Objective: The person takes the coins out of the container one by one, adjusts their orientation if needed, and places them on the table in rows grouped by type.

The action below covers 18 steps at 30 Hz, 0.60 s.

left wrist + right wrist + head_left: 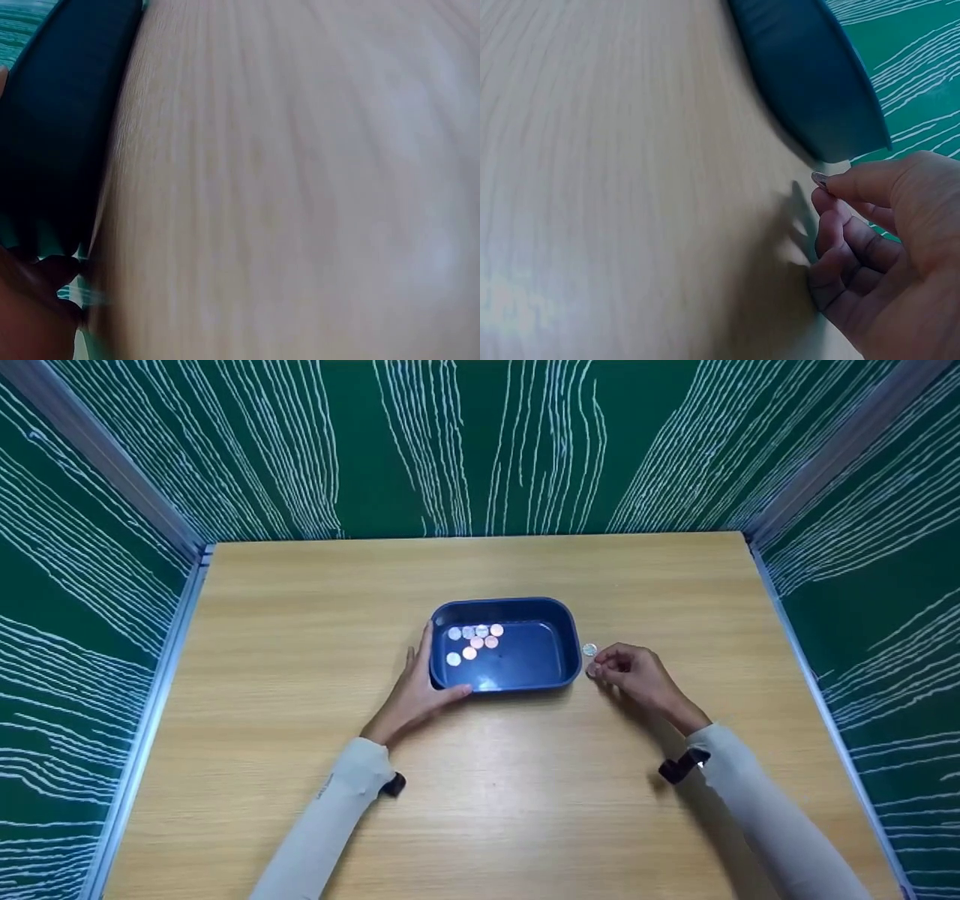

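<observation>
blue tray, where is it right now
In the head view, the blue tray sits on the wooden table, with the left hand gripping its left end and the right hand, pinching a coin, just off its right end.

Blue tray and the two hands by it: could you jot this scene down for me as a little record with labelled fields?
Container: blue tray on a wooden table
Inside: eight coins, some silvery, some coppery, mostly toward the left
Outside: one loose coin just past the tray's right end
Left hand: holds the tray at its near left corner
Right hand: pinches a held coin between thumb and finger, beside the tray
Backdrop: green walls with wavy white lines
</observation>
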{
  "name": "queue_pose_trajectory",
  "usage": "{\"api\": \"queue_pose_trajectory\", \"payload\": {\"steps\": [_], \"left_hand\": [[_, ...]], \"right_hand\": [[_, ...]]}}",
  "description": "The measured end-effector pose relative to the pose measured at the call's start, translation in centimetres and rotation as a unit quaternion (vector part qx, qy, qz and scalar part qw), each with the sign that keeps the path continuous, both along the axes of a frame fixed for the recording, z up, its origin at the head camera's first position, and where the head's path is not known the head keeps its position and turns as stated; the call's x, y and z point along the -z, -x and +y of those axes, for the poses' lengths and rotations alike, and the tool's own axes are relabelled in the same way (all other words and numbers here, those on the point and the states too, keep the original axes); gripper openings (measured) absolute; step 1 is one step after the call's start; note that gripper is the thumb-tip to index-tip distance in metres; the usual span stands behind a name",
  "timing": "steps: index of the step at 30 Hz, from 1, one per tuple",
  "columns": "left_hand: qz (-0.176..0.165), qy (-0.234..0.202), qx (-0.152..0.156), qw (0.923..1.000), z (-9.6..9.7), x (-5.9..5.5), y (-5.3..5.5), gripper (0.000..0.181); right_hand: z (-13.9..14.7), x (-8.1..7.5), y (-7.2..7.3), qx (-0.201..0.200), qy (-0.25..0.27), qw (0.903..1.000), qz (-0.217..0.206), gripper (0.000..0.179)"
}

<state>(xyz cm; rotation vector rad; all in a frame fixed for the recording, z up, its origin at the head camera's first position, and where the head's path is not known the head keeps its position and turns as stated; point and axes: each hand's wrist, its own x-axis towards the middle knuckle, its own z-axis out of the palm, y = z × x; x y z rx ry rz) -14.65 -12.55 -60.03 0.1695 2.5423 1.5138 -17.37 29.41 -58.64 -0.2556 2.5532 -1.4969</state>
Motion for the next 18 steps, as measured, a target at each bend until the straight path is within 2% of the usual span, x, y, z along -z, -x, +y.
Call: {"api": "queue_pose_trajectory", "payload": {"steps": [7,18], "left_hand": [[-0.002,0.002,0.005,1.0,-0.15,-0.2,0.1,0.133],[-0.009,-0.001,0.008,0.9999,-0.33,0.0,0.13,0.133]], "right_hand": [[0.07,0.41,-0.06,-0.004,-0.002,1.0,0.005,0.011],[-0.04,0.71,-0.01,-0.008,-0.042,0.9989,0.017,0.007]]}}
